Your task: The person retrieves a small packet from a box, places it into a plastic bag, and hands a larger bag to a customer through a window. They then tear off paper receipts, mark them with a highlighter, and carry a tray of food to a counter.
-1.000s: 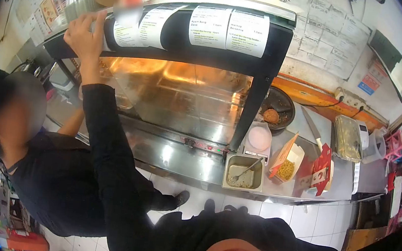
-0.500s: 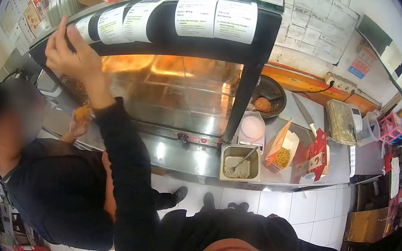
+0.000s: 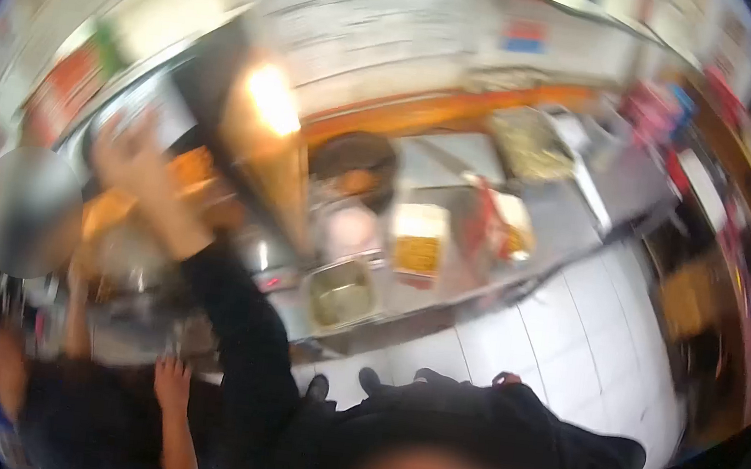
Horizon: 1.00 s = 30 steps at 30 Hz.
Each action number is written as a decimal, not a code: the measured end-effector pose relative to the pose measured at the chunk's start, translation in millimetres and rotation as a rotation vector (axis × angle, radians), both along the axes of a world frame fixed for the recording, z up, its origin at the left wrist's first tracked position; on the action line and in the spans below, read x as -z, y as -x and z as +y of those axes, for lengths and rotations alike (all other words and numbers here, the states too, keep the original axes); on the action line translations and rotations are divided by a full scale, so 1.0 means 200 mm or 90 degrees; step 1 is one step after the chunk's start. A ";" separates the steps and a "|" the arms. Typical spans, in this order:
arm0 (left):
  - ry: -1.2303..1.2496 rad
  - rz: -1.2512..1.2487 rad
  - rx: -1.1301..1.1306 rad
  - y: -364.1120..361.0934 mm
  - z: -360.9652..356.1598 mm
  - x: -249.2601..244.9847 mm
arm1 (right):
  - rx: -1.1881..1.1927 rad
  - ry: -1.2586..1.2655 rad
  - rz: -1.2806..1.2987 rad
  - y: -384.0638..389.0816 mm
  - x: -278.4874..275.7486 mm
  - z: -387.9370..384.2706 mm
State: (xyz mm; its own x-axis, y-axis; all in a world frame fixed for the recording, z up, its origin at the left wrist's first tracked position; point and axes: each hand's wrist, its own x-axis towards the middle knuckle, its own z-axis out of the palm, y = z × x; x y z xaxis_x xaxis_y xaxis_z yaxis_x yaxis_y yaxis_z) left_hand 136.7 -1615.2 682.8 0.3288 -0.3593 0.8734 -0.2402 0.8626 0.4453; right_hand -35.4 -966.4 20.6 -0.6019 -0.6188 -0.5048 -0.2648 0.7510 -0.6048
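My left hand [image 3: 132,156] is raised at the upper front edge of the food warmer [image 3: 258,166]. It overlaps the white printed slips [image 3: 172,109] stuck there; its fingers look stretched apart, though motion smears them. Only a small bit of my right hand [image 3: 508,378] shows at my waist, the rest hidden by dark clothing. On the counter right of the warmer stand a pink-topped scale [image 3: 353,230], a steel pan [image 3: 340,295] and an open white box [image 3: 423,220] holding yellow noodles [image 3: 417,256]. A second box with red flaps [image 3: 489,212] sits beside it.
A co-worker in black [image 3: 95,416] stands close on my left, one hand [image 3: 172,380] low beside my arm. Behind the scale is a dark mortar [image 3: 334,154] with a brown round piece [image 3: 357,182]. A knife [image 3: 445,156] and a clear lidded tray [image 3: 533,149] lie farther right.
The view has swung right and blurred, so the counter and boxes sit farther left. My left hand remains raised, now over the slips. The co-worker appears lower in view.
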 end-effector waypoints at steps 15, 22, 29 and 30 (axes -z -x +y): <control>-0.466 -0.238 0.700 1.27 1.93 1.01 | 0.234 -0.225 -0.286 0.56 -0.10 1.25; -0.378 -0.209 0.693 2.14 2.28 1.27 | 0.319 0.111 0.230 1.76 -0.45 1.46; -0.382 -0.222 0.640 3.19 3.03 1.46 | 0.559 0.030 0.257 2.17 -0.43 2.26; -0.330 -0.255 0.666 3.39 3.18 1.50 | 0.548 -0.007 0.214 2.08 -0.39 2.42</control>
State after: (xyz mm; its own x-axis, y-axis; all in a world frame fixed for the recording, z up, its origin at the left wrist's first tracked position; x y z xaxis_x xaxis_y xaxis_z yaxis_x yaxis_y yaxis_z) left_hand -541.3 -980.1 383.6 -0.5839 -0.6221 0.5215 0.2608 0.4646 0.8462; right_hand -450.6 -481.9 99.5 -0.9680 0.1132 -0.2239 0.2270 0.7756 -0.5890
